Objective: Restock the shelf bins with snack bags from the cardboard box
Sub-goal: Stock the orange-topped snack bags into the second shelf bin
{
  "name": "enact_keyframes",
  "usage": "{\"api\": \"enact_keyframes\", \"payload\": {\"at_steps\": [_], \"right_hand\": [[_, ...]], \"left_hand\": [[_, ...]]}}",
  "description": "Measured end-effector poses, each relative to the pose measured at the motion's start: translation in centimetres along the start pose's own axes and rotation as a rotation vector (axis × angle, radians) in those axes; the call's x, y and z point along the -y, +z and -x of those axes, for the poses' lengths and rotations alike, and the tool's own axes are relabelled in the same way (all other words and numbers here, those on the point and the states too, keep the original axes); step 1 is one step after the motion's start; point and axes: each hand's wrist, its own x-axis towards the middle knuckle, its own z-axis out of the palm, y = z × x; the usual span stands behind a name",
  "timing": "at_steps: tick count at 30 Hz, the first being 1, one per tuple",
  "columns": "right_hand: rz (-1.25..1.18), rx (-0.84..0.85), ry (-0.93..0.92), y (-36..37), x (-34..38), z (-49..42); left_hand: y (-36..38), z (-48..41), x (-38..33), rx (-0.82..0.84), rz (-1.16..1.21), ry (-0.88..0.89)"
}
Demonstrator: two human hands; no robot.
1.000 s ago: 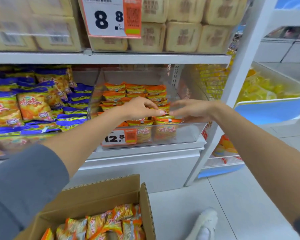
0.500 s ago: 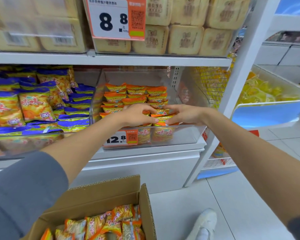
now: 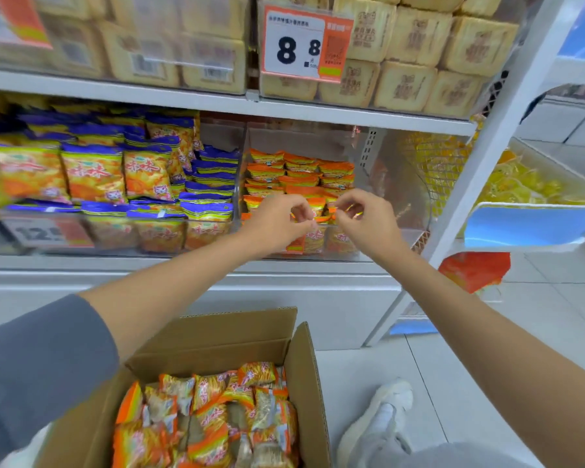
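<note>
Purple-topped bags [image 3: 95, 170]: stood in rows in the far-left bin of the middle shelf.
Cardboard box [image 3: 223, 336]: sat open on the floor below the shelf, flaps up.
Boxed bags [image 3: 217, 410]: orange snack packs lay heaped inside the box.
Left hand [image 3: 277, 221]: reached over the bin's front wall, fingers curled, thumb and forefinger pinching the top edge of a front bag.
Price tag [image 3: 304, 45]: read 8.8, clipped to the upper shelf above the hands.
Orange snack bags [image 3: 301, 173]: stacked in neat rows in the bin, the front row upright against its wall.
Right hand [image 3: 362, 217]: close beside the left hand, narrowly curled, pinching the neighbouring front bag's top edge.
Clear bin [image 3: 399, 197]: stood on the middle shelf, right of the purple-topped bags.
Shoe [image 3: 379, 417]: a pale one, on the tiles right of the box.
</note>
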Motion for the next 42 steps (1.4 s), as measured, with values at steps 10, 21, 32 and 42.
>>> {"api": "enact_keyframes", "payload": {"at_steps": [10, 21, 32, 42], "right_hand": [[-0.013, 0.736, 0.078, 13.3, 2.1, 14.1], [0.308, 1.012, 0.177, 28.4, -7.2, 21.4], [0.471, 0.925, 0.133, 31.3, -9.3, 22.9], [-0.272, 0.781, 0.139, 25.7, 1.2, 20.2]], "left_hand": [[-1.4, 20.6, 11.8, 0.201, 0.019, -0.451], [3.1, 29.2, 22.1, 0.337, 0.186, -0.815], [4.7, 28.7, 22.6, 0.280, 0.215, -0.937], [2.8, 25.4, 18.9, 0.131, 0.967, -1.366]]}}
